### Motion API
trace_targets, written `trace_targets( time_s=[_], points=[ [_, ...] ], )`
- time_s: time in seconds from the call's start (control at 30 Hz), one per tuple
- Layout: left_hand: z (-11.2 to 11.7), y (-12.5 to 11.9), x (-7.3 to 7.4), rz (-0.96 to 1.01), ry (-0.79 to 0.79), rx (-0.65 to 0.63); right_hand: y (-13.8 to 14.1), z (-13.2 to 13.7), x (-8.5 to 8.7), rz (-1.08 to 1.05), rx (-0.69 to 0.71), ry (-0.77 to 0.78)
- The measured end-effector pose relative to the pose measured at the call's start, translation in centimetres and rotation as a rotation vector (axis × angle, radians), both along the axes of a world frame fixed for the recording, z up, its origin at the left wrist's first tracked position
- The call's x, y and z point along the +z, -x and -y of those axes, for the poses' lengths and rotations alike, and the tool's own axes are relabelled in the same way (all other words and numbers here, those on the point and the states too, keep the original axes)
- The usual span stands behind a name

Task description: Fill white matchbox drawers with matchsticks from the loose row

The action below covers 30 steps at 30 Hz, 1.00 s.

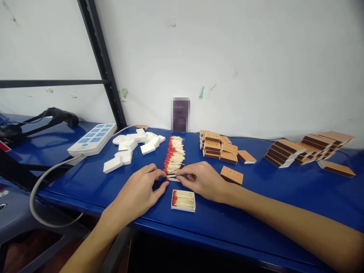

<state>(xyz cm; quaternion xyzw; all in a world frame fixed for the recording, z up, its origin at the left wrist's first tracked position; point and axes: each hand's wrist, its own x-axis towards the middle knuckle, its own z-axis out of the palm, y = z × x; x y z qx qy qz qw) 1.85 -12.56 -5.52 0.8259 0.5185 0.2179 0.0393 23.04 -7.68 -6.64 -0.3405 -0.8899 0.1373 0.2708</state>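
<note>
A long heap of red-headed matches [175, 153] runs away from me across the blue table. At its near end, my left hand [145, 187] touches the red heads with curled fingers. Opposite it, my right hand [203, 180] pinches the pale stick ends of a few matches [172, 178] between thumb and fingers. Just in front of both hands lies a white matchbox tray [194, 204], holding a layer of matches with their heads to the left. Whether the left fingertips grip a match or only press against the heads is hard to see.
White trays [123, 157] lie in a loose pile at left, beside a white power strip [93, 138] with a grey cable. Orange-brown matchbox sleeves [231, 175] are piled right of the matches, with stacked matchboxes [286, 149] farther right. A black metal post [106, 76] stands back left.
</note>
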Motion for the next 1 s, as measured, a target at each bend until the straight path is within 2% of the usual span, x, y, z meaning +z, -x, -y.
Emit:
trace_targets(
  time_s=[0.27, 0.57, 1.0],
  points=[
    [0.05, -0.01, 0.24, 0.02, 0.018, -0.03, 0.01, -0.03, -0.02, 0.0, 0.003, 0.007],
    [0.11, 0.03, 0.18, 0.015, 0.015, -0.052, 0.16, -0.14, 0.05, -0.052, -0.102, 0.016],
    [0.03, -0.08, 0.09, 0.007, 0.01, -0.024, 0.08, -0.38, -0.11, -0.043, -0.094, 0.035]
  ],
)
